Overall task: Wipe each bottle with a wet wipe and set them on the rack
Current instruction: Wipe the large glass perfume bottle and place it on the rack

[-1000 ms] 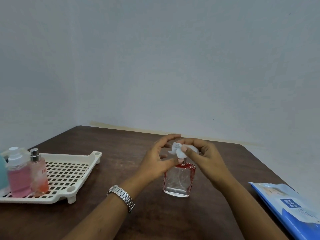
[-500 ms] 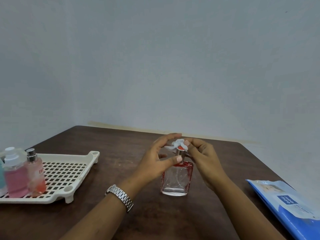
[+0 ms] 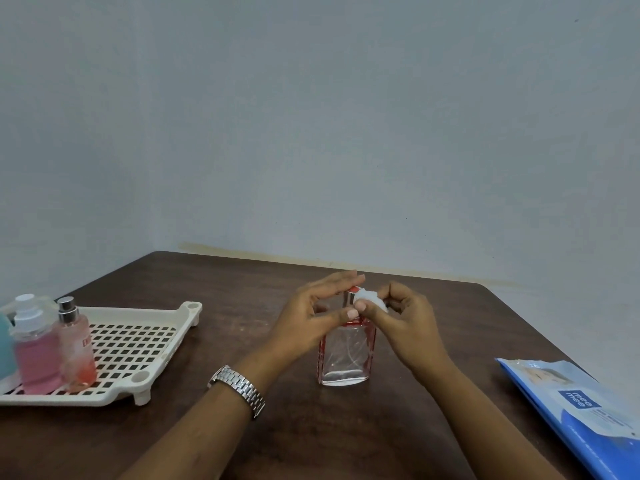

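Clear, red-edged bottle [image 3: 346,358] stood upright at the centre of the table [image 3: 242,289], its contents colourless. The left hand [image 3: 311,320] steadied its neck between thumb and arched fingers. The right hand [image 3: 405,323] pinched a bunched wet wipe [image 3: 370,299] against the sprayer's right side. At left, the rack [image 3: 138,341] held a pink bottle [image 3: 36,355], a peach bottle [image 3: 78,351] (both part-filled) and a teal item [image 3: 5,344] cut by the frame edge. A wipes pack [image 3: 581,410] lay near right. A second earlier the wet wipe had covered the sprayer's top; its red tip now showed.
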Demonstrator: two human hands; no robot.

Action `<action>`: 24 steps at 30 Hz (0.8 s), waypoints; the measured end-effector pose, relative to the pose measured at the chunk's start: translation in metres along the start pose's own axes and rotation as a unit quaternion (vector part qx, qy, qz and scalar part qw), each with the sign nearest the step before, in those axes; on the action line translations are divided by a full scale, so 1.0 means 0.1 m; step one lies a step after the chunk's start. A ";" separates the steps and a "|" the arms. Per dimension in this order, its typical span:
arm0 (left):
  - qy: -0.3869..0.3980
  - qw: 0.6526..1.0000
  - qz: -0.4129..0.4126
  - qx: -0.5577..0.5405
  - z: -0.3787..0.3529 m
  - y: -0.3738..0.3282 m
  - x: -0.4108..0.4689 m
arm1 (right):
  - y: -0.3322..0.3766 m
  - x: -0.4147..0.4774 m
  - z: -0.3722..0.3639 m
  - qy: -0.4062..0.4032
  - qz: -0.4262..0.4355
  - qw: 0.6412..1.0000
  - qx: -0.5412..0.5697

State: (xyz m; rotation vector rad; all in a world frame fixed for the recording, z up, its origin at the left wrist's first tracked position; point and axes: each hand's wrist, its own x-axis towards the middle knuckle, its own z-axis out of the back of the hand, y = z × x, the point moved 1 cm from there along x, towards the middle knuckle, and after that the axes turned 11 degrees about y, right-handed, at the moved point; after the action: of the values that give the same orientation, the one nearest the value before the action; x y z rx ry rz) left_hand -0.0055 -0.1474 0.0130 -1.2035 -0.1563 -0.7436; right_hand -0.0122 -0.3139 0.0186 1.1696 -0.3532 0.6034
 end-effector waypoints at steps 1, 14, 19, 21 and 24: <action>0.000 1.000 0.007 -0.007 0.01 0.01 0.00 | -0.01 0.00 -0.01 -0.018 0.007 1.000 -0.018; 0.001 1.000 0.013 -0.017 0.01 -0.02 -0.01 | 0.11 -0.12 -0.38 -0.101 0.085 0.983 -0.130; -0.016 1.000 0.000 -0.013 -0.08 -0.03 0.01 | 0.12 -0.10 -0.39 -0.090 -0.004 0.995 -0.034; -0.020 1.000 0.001 0.005 -0.08 -0.04 0.01 | 0.09 -0.08 -0.39 -0.083 -0.026 0.995 -0.053; -0.016 1.000 0.004 0.025 -0.08 -0.06 -0.01 | -0.01 -0.06 -0.38 -0.081 -0.041 0.990 -0.107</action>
State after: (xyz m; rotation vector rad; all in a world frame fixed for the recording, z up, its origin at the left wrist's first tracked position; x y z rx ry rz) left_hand -0.0120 -0.1552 0.0138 -1.1688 -0.1940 -0.7103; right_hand -0.0178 -0.2804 0.0010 1.0235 -0.4949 0.3892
